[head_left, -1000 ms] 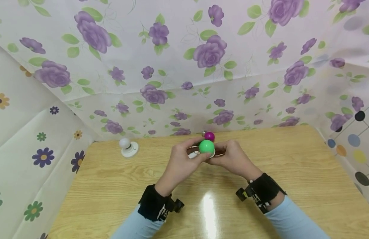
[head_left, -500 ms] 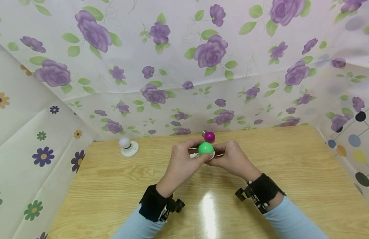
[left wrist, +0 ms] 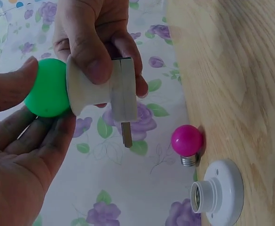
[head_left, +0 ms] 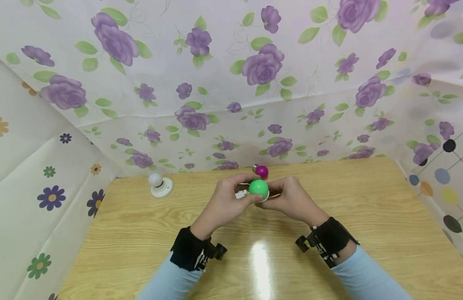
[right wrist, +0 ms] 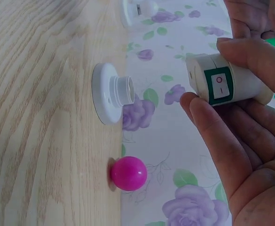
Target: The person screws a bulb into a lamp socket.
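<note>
With your right hand (head_left: 287, 198) gripping the plug socket (left wrist: 106, 89) above the table (head_left: 141, 233), turn the green bulb (head_left: 258, 187) squarely with your left fingers (left wrist: 15, 89) curled round it.

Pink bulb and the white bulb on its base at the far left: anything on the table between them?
Head view: only bare wooden table between the pink bulb and the white bulb.

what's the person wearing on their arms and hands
Both hands are bare: the left hand and the right hand have no gloves or rings in view. Each forearm is in a light blue sleeve. Each wrist carries a wide black band with a small black camera unit fixed to its inner side.
</note>
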The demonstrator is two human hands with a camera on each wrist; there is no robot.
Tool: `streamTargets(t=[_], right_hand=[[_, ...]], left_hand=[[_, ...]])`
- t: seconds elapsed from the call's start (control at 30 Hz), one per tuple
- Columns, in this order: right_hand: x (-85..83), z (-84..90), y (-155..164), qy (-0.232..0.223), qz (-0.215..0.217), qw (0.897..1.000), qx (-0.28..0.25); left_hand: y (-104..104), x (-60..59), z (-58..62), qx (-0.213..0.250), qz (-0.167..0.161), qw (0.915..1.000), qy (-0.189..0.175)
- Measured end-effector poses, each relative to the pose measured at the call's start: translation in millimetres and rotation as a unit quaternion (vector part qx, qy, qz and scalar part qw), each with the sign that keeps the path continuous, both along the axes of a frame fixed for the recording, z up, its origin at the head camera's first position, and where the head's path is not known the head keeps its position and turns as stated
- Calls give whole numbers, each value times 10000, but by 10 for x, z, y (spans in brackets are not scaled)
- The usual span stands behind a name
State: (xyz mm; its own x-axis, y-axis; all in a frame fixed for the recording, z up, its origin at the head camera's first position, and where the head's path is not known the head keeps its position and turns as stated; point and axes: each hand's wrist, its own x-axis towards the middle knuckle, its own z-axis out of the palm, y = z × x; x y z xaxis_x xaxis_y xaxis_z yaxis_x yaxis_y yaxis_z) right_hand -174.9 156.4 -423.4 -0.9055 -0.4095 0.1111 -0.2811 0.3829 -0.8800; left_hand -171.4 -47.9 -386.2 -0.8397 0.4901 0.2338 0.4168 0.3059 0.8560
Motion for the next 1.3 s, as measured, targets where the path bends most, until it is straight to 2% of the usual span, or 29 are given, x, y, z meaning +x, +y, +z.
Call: streamTargets(t=[0.1,0.23,0.37,0.57,0.87,1.13,1.3], right_hand=[[-2,3,1,20,-72,10000,-18],[-5,6,2,72,-279,9995,-115],[-6,9,-9,114,-419,9988,-216],[-7,9,-34,141,-372,9990,-228],[-26,15,-24,322,-261,9991,94],[-34,36,-9,181,-125,9995,235],[-25,8,-36,176,-261,9995,-39]], left_hand=[[19,43,35,231,142,9996,-10],[74,148,159,718,514,9961,54],[116,222,255,885,830,9926,44],[131,225,241,912,969,9911,-21],[68,30,-1,508,579,9963,374],[7,-27,-19,167,103,9997,162],[5,-22,-41,287,211,9992,177]])
